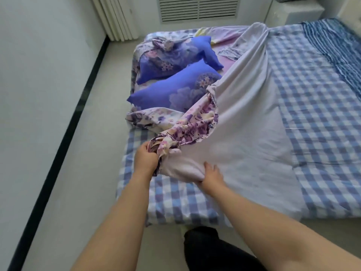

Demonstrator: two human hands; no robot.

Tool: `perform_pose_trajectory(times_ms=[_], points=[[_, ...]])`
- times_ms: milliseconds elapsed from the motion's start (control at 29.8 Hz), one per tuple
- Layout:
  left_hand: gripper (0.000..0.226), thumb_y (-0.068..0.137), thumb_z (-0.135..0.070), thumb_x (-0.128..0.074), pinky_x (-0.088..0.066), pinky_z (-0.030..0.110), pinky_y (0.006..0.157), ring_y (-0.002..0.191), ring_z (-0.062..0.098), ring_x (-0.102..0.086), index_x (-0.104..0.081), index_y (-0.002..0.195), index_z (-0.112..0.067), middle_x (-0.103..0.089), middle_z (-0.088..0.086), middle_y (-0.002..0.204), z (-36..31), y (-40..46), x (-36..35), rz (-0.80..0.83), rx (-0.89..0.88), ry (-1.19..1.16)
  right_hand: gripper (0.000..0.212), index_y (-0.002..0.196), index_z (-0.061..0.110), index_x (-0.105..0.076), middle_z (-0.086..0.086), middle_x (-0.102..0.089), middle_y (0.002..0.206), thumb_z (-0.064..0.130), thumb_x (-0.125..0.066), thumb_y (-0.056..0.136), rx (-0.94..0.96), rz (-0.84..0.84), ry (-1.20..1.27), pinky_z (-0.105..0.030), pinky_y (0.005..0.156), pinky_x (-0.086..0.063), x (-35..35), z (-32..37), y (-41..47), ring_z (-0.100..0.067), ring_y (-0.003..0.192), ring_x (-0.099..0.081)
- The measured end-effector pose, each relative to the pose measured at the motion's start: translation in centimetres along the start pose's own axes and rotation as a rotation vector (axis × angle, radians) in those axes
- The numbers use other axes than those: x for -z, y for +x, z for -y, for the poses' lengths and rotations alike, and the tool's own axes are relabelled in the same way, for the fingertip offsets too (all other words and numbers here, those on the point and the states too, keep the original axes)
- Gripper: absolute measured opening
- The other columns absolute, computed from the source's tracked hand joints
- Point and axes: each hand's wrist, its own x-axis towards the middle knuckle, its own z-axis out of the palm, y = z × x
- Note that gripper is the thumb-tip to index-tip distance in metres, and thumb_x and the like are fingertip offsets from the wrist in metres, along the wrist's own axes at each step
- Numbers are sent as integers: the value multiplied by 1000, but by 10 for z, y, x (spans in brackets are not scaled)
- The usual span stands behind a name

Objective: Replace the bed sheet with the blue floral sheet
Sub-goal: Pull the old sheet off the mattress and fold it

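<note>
Both hands gathering floral sheet, frame centre.
Your left hand (145, 156) grips the bunched floral sheet (195, 122); right hand (212, 173) pinches its pale underside. Pull evenly toward lower frame, clear of the pillows (175, 89).

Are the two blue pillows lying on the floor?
No, both blue pillows lie on the bed, near its left edge.
</note>
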Motion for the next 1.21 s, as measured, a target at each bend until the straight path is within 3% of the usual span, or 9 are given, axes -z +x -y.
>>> perform_pose_trajectory(times_ms=[168, 302, 436, 603, 737, 838, 972, 1039, 1206], points=[[8, 82, -11, -61, -44, 33, 71, 85, 31, -61, -63, 88, -16, -64, 11, 85, 30, 67, 88, -24, 65, 193, 30, 119, 15, -58, -14, -58, 126, 16, -48, 91, -178, 8, 169, -33, 93, -43, -15, 85, 41, -33, 114, -55], [5, 80, -16, -64, -43, 33, 67, 82, 31, -62, -62, 79, -20, -65, 9, 79, 38, 116, 154, -26, 70, 211, 36, 125, -3, -53, -20, -59, 123, 7, -52, 90, -341, 50, 462, -36, 95, -47, -29, 182, 63, -31, 112, -58], [16, 69, -31, -64, -48, 33, 61, 72, 26, -63, -69, 81, -21, -68, 1, 73, 31, 175, 199, 46, -21, 229, 29, 119, 10, -55, -12, -55, 107, 12, -36, 97, -303, 44, 1014, -42, 89, -52, -34, 269, 72, -24, 93, -56], [23, 76, -27, -59, -50, 29, 66, 76, 15, -64, -73, 93, -30, -71, -7, 81, 25, 251, 255, 237, -254, 298, 16, 95, 16, -54, -2, -57, 82, 24, -41, 95, -252, -103, 1212, -30, 60, -46, -52, 368, 84, -17, 67, -54], [33, 77, -22, -54, -52, 31, 75, 86, 16, -65, -69, 104, -34, -72, -7, 92, 20, 297, 311, 443, -452, 432, 26, 62, 18, -47, 1, -46, 48, 24, -48, 87, -210, 37, 1467, -17, 38, -33, -81, 450, 70, -13, 40, -43], [41, 71, -21, -48, -51, 30, 74, 86, 15, -64, -67, 106, -32, -70, -7, 92, 8, 318, 347, 553, -569, 436, 23, 63, 16, -53, -7, -57, 62, 21, -44, 84, -24, 154, 1552, -20, 50, -42, -83, 511, 54, -23, 56, -55], [41, 69, -23, -47, -48, 26, 72, 81, 14, -62, -70, 103, -27, -70, -5, 88, -18, 341, 364, 672, -613, 345, 49, 108, 7, -60, -18, -68, 105, 51, -58, 87, 89, 191, 1499, -37, 80, -56, -75, 556, 61, -27, 90, -68], [42, 66, -24, -46, -47, 28, 69, 75, 16, -60, -71, 99, -20, -69, 1, 84, -24, 350, 367, 728, -676, 393, 52, 120, 4, -49, -25, -64, 113, 32, -71, 82, 3, 87, 1453, -37, 70, -59, -79, 565, 75, -28, 86, -69], [29, 73, -31, -57, -48, 31, 67, 68, 13, -53, -67, 92, -13, -64, 8, 78, -26, 386, 371, 979, -548, 443, 50, 126, 4, -48, -27, -61, 110, -9, -54, 78, -127, -142, 1375, -29, 49, -56, -93, 589, 100, -22, 64, -69]])
